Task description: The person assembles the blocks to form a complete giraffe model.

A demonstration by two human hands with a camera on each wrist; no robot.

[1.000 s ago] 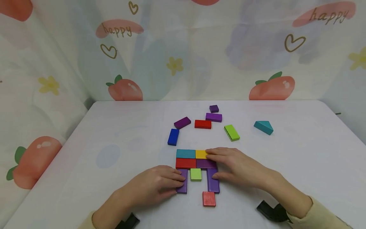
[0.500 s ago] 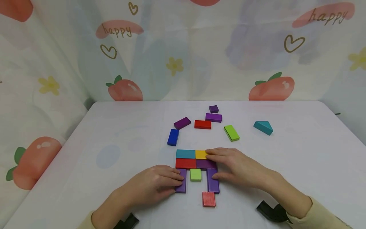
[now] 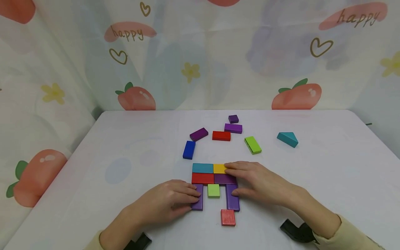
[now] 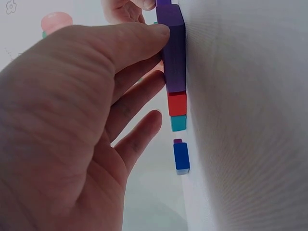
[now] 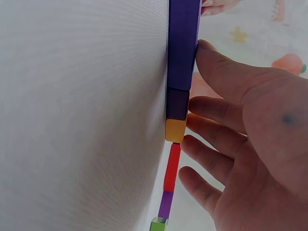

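Note:
My left hand (image 3: 173, 199) lies with its fingertips on an upright purple block (image 3: 198, 203) at the left of a flat group. In the left wrist view its thumb (image 4: 144, 41) touches that block's edge. My right hand (image 3: 262, 180) rests extended fingers on the yellow block (image 3: 219, 168) and the darker purple block (image 3: 223, 178). Its thumb touches the right upright purple block (image 3: 233, 201). A teal block (image 3: 202, 168) and a red block (image 3: 202, 178) complete the two upper rows. Between the upright blocks sits a green square block (image 3: 214, 191); a pinkish-red block (image 3: 227, 217) lies below the right one.
Behind the group lie a blue block (image 3: 189, 150), a red block (image 3: 221, 135), a lime block (image 3: 252, 145) and several purple blocks (image 3: 233, 128). A teal triangular block (image 3: 288, 139) lies farther right on the white table (image 3: 328, 166). A patterned curtain (image 3: 218, 86) hangs behind.
The left upright purple block has shifted slightly left along with my left hand, mostly in the first half second. My right hand and the other blocks stay put.

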